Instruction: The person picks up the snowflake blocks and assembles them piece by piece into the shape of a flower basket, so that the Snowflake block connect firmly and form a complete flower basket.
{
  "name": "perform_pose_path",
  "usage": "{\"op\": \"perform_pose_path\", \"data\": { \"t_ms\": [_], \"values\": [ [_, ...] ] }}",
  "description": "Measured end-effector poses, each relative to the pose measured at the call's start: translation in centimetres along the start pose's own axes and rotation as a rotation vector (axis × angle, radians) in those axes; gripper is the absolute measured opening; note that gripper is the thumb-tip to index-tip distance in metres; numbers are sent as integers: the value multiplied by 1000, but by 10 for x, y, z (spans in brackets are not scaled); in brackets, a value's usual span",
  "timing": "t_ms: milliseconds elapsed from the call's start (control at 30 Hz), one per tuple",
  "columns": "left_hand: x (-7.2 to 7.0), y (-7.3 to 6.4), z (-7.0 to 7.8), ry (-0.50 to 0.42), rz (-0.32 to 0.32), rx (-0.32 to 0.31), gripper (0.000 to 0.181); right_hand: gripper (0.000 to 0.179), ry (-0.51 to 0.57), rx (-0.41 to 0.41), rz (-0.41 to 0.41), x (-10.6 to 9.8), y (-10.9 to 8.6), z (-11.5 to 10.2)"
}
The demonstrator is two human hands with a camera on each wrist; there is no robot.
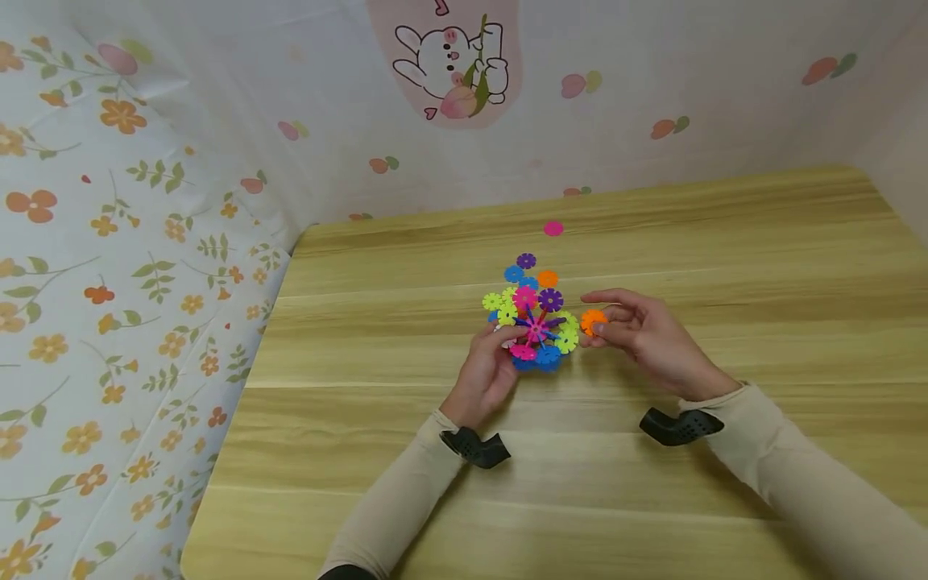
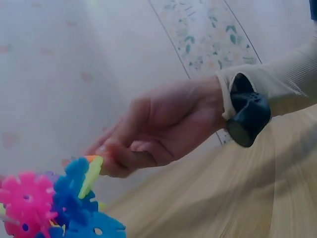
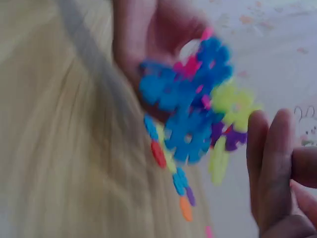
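Note:
My left hand [image 1: 484, 377] grips a ball-like cluster of interlocking snowflake discs [image 1: 536, 329] in pink, blue, yellow-green and purple, held above the table. To its right in the head view, my right hand [image 1: 658, 342] pinches a single orange snowflake disc [image 1: 594, 322] between thumb and fingers, close beside the cluster's yellow-green discs. In the left wrist view, the right hand [image 2: 153, 129] is behind the cluster [image 2: 74, 198], and only a sliver of orange shows at its fingertips. Blue discs [image 3: 188, 136] face the right wrist view, where the orange disc in that hand is hidden.
Beyond the cluster on the wooden table [image 1: 348, 419] lie loose discs, among them a purple one [image 1: 526, 260], a blue one [image 1: 514, 273], an orange one [image 1: 547, 278] and a pink one [image 1: 554, 229] farthest back. Patterned cloth [image 1: 326, 105] hangs behind and left of the table.

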State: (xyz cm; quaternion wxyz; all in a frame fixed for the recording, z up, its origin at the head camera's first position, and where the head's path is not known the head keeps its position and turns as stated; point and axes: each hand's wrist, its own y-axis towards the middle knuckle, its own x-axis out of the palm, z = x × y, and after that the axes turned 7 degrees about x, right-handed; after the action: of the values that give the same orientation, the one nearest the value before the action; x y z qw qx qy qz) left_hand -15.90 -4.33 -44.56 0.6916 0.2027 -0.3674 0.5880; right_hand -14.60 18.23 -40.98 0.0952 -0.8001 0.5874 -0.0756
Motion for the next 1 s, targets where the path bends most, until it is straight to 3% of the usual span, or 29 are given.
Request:
{"op": "perform_pose_path", "data": {
  "t_ms": [67,200,333,433,667,1000],
  "values": [
    [0,-1,0,-4,-40,-26,9,34,-44,-51,59,4,0,-2],
    [3,-4,-1,4,-76,-40,7,23,-135,-107,139,11,0,-6],
    [7,-7,-2,20,-44,-41,56,20,-187,-132,165,13,-1,-9],
    [9,-8,-3,34,-25,-41,75,20,-224,-130,184,13,-2,-11],
    [10,-9,-3,107,-125,20,66,19,-310,-134,234,13,-4,-12],
    [10,-10,-4,120,-178,55,64,16,-340,-134,212,9,-6,-17]
  ]
}}
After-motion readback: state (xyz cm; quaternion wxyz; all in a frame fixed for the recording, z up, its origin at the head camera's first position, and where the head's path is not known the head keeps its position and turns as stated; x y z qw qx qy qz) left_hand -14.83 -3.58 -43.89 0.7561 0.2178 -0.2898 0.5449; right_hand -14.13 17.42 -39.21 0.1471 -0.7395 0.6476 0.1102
